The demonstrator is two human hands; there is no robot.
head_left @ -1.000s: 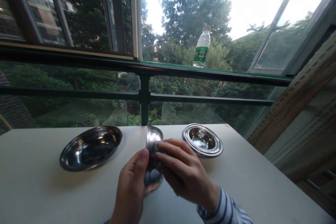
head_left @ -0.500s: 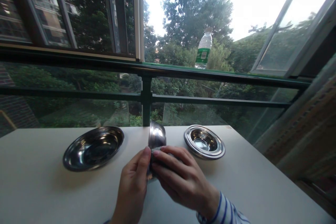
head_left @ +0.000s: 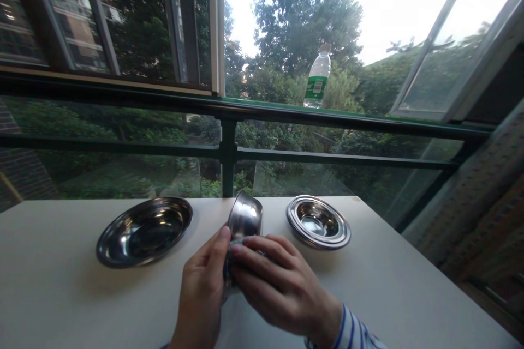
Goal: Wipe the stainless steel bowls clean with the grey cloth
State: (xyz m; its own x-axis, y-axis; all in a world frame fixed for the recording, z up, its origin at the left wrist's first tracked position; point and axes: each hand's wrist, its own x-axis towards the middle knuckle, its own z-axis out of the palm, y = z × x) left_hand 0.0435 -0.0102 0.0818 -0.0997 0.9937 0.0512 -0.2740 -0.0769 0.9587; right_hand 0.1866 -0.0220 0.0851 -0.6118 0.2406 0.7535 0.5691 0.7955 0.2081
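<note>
A small steel bowl [head_left: 246,217] is held up on its side, tilted, over the white table. My left hand [head_left: 204,278] grips its rim, thumb on the near edge. Against the bowl's outside presses my right hand [head_left: 278,278], fingers closed round a greyish-green cloth [head_left: 236,243] that shows only at its edge. The lower part of the bowl is hidden behind my fingers. To the left lies an oval steel dish [head_left: 145,232]; on the right, a round steel bowl with a wide rim [head_left: 318,222], perhaps several stacked.
The white table [head_left: 393,294] ends at a glass balustrade with a dark green rail [head_left: 360,121]. A plastic bottle with a green label [head_left: 317,80] stands on that rail. A patterned curtain [head_left: 483,218] hangs beyond the table's right side.
The small bowl has tipped further to the right at its top. Both hands have shifted slightly left and down with it.
</note>
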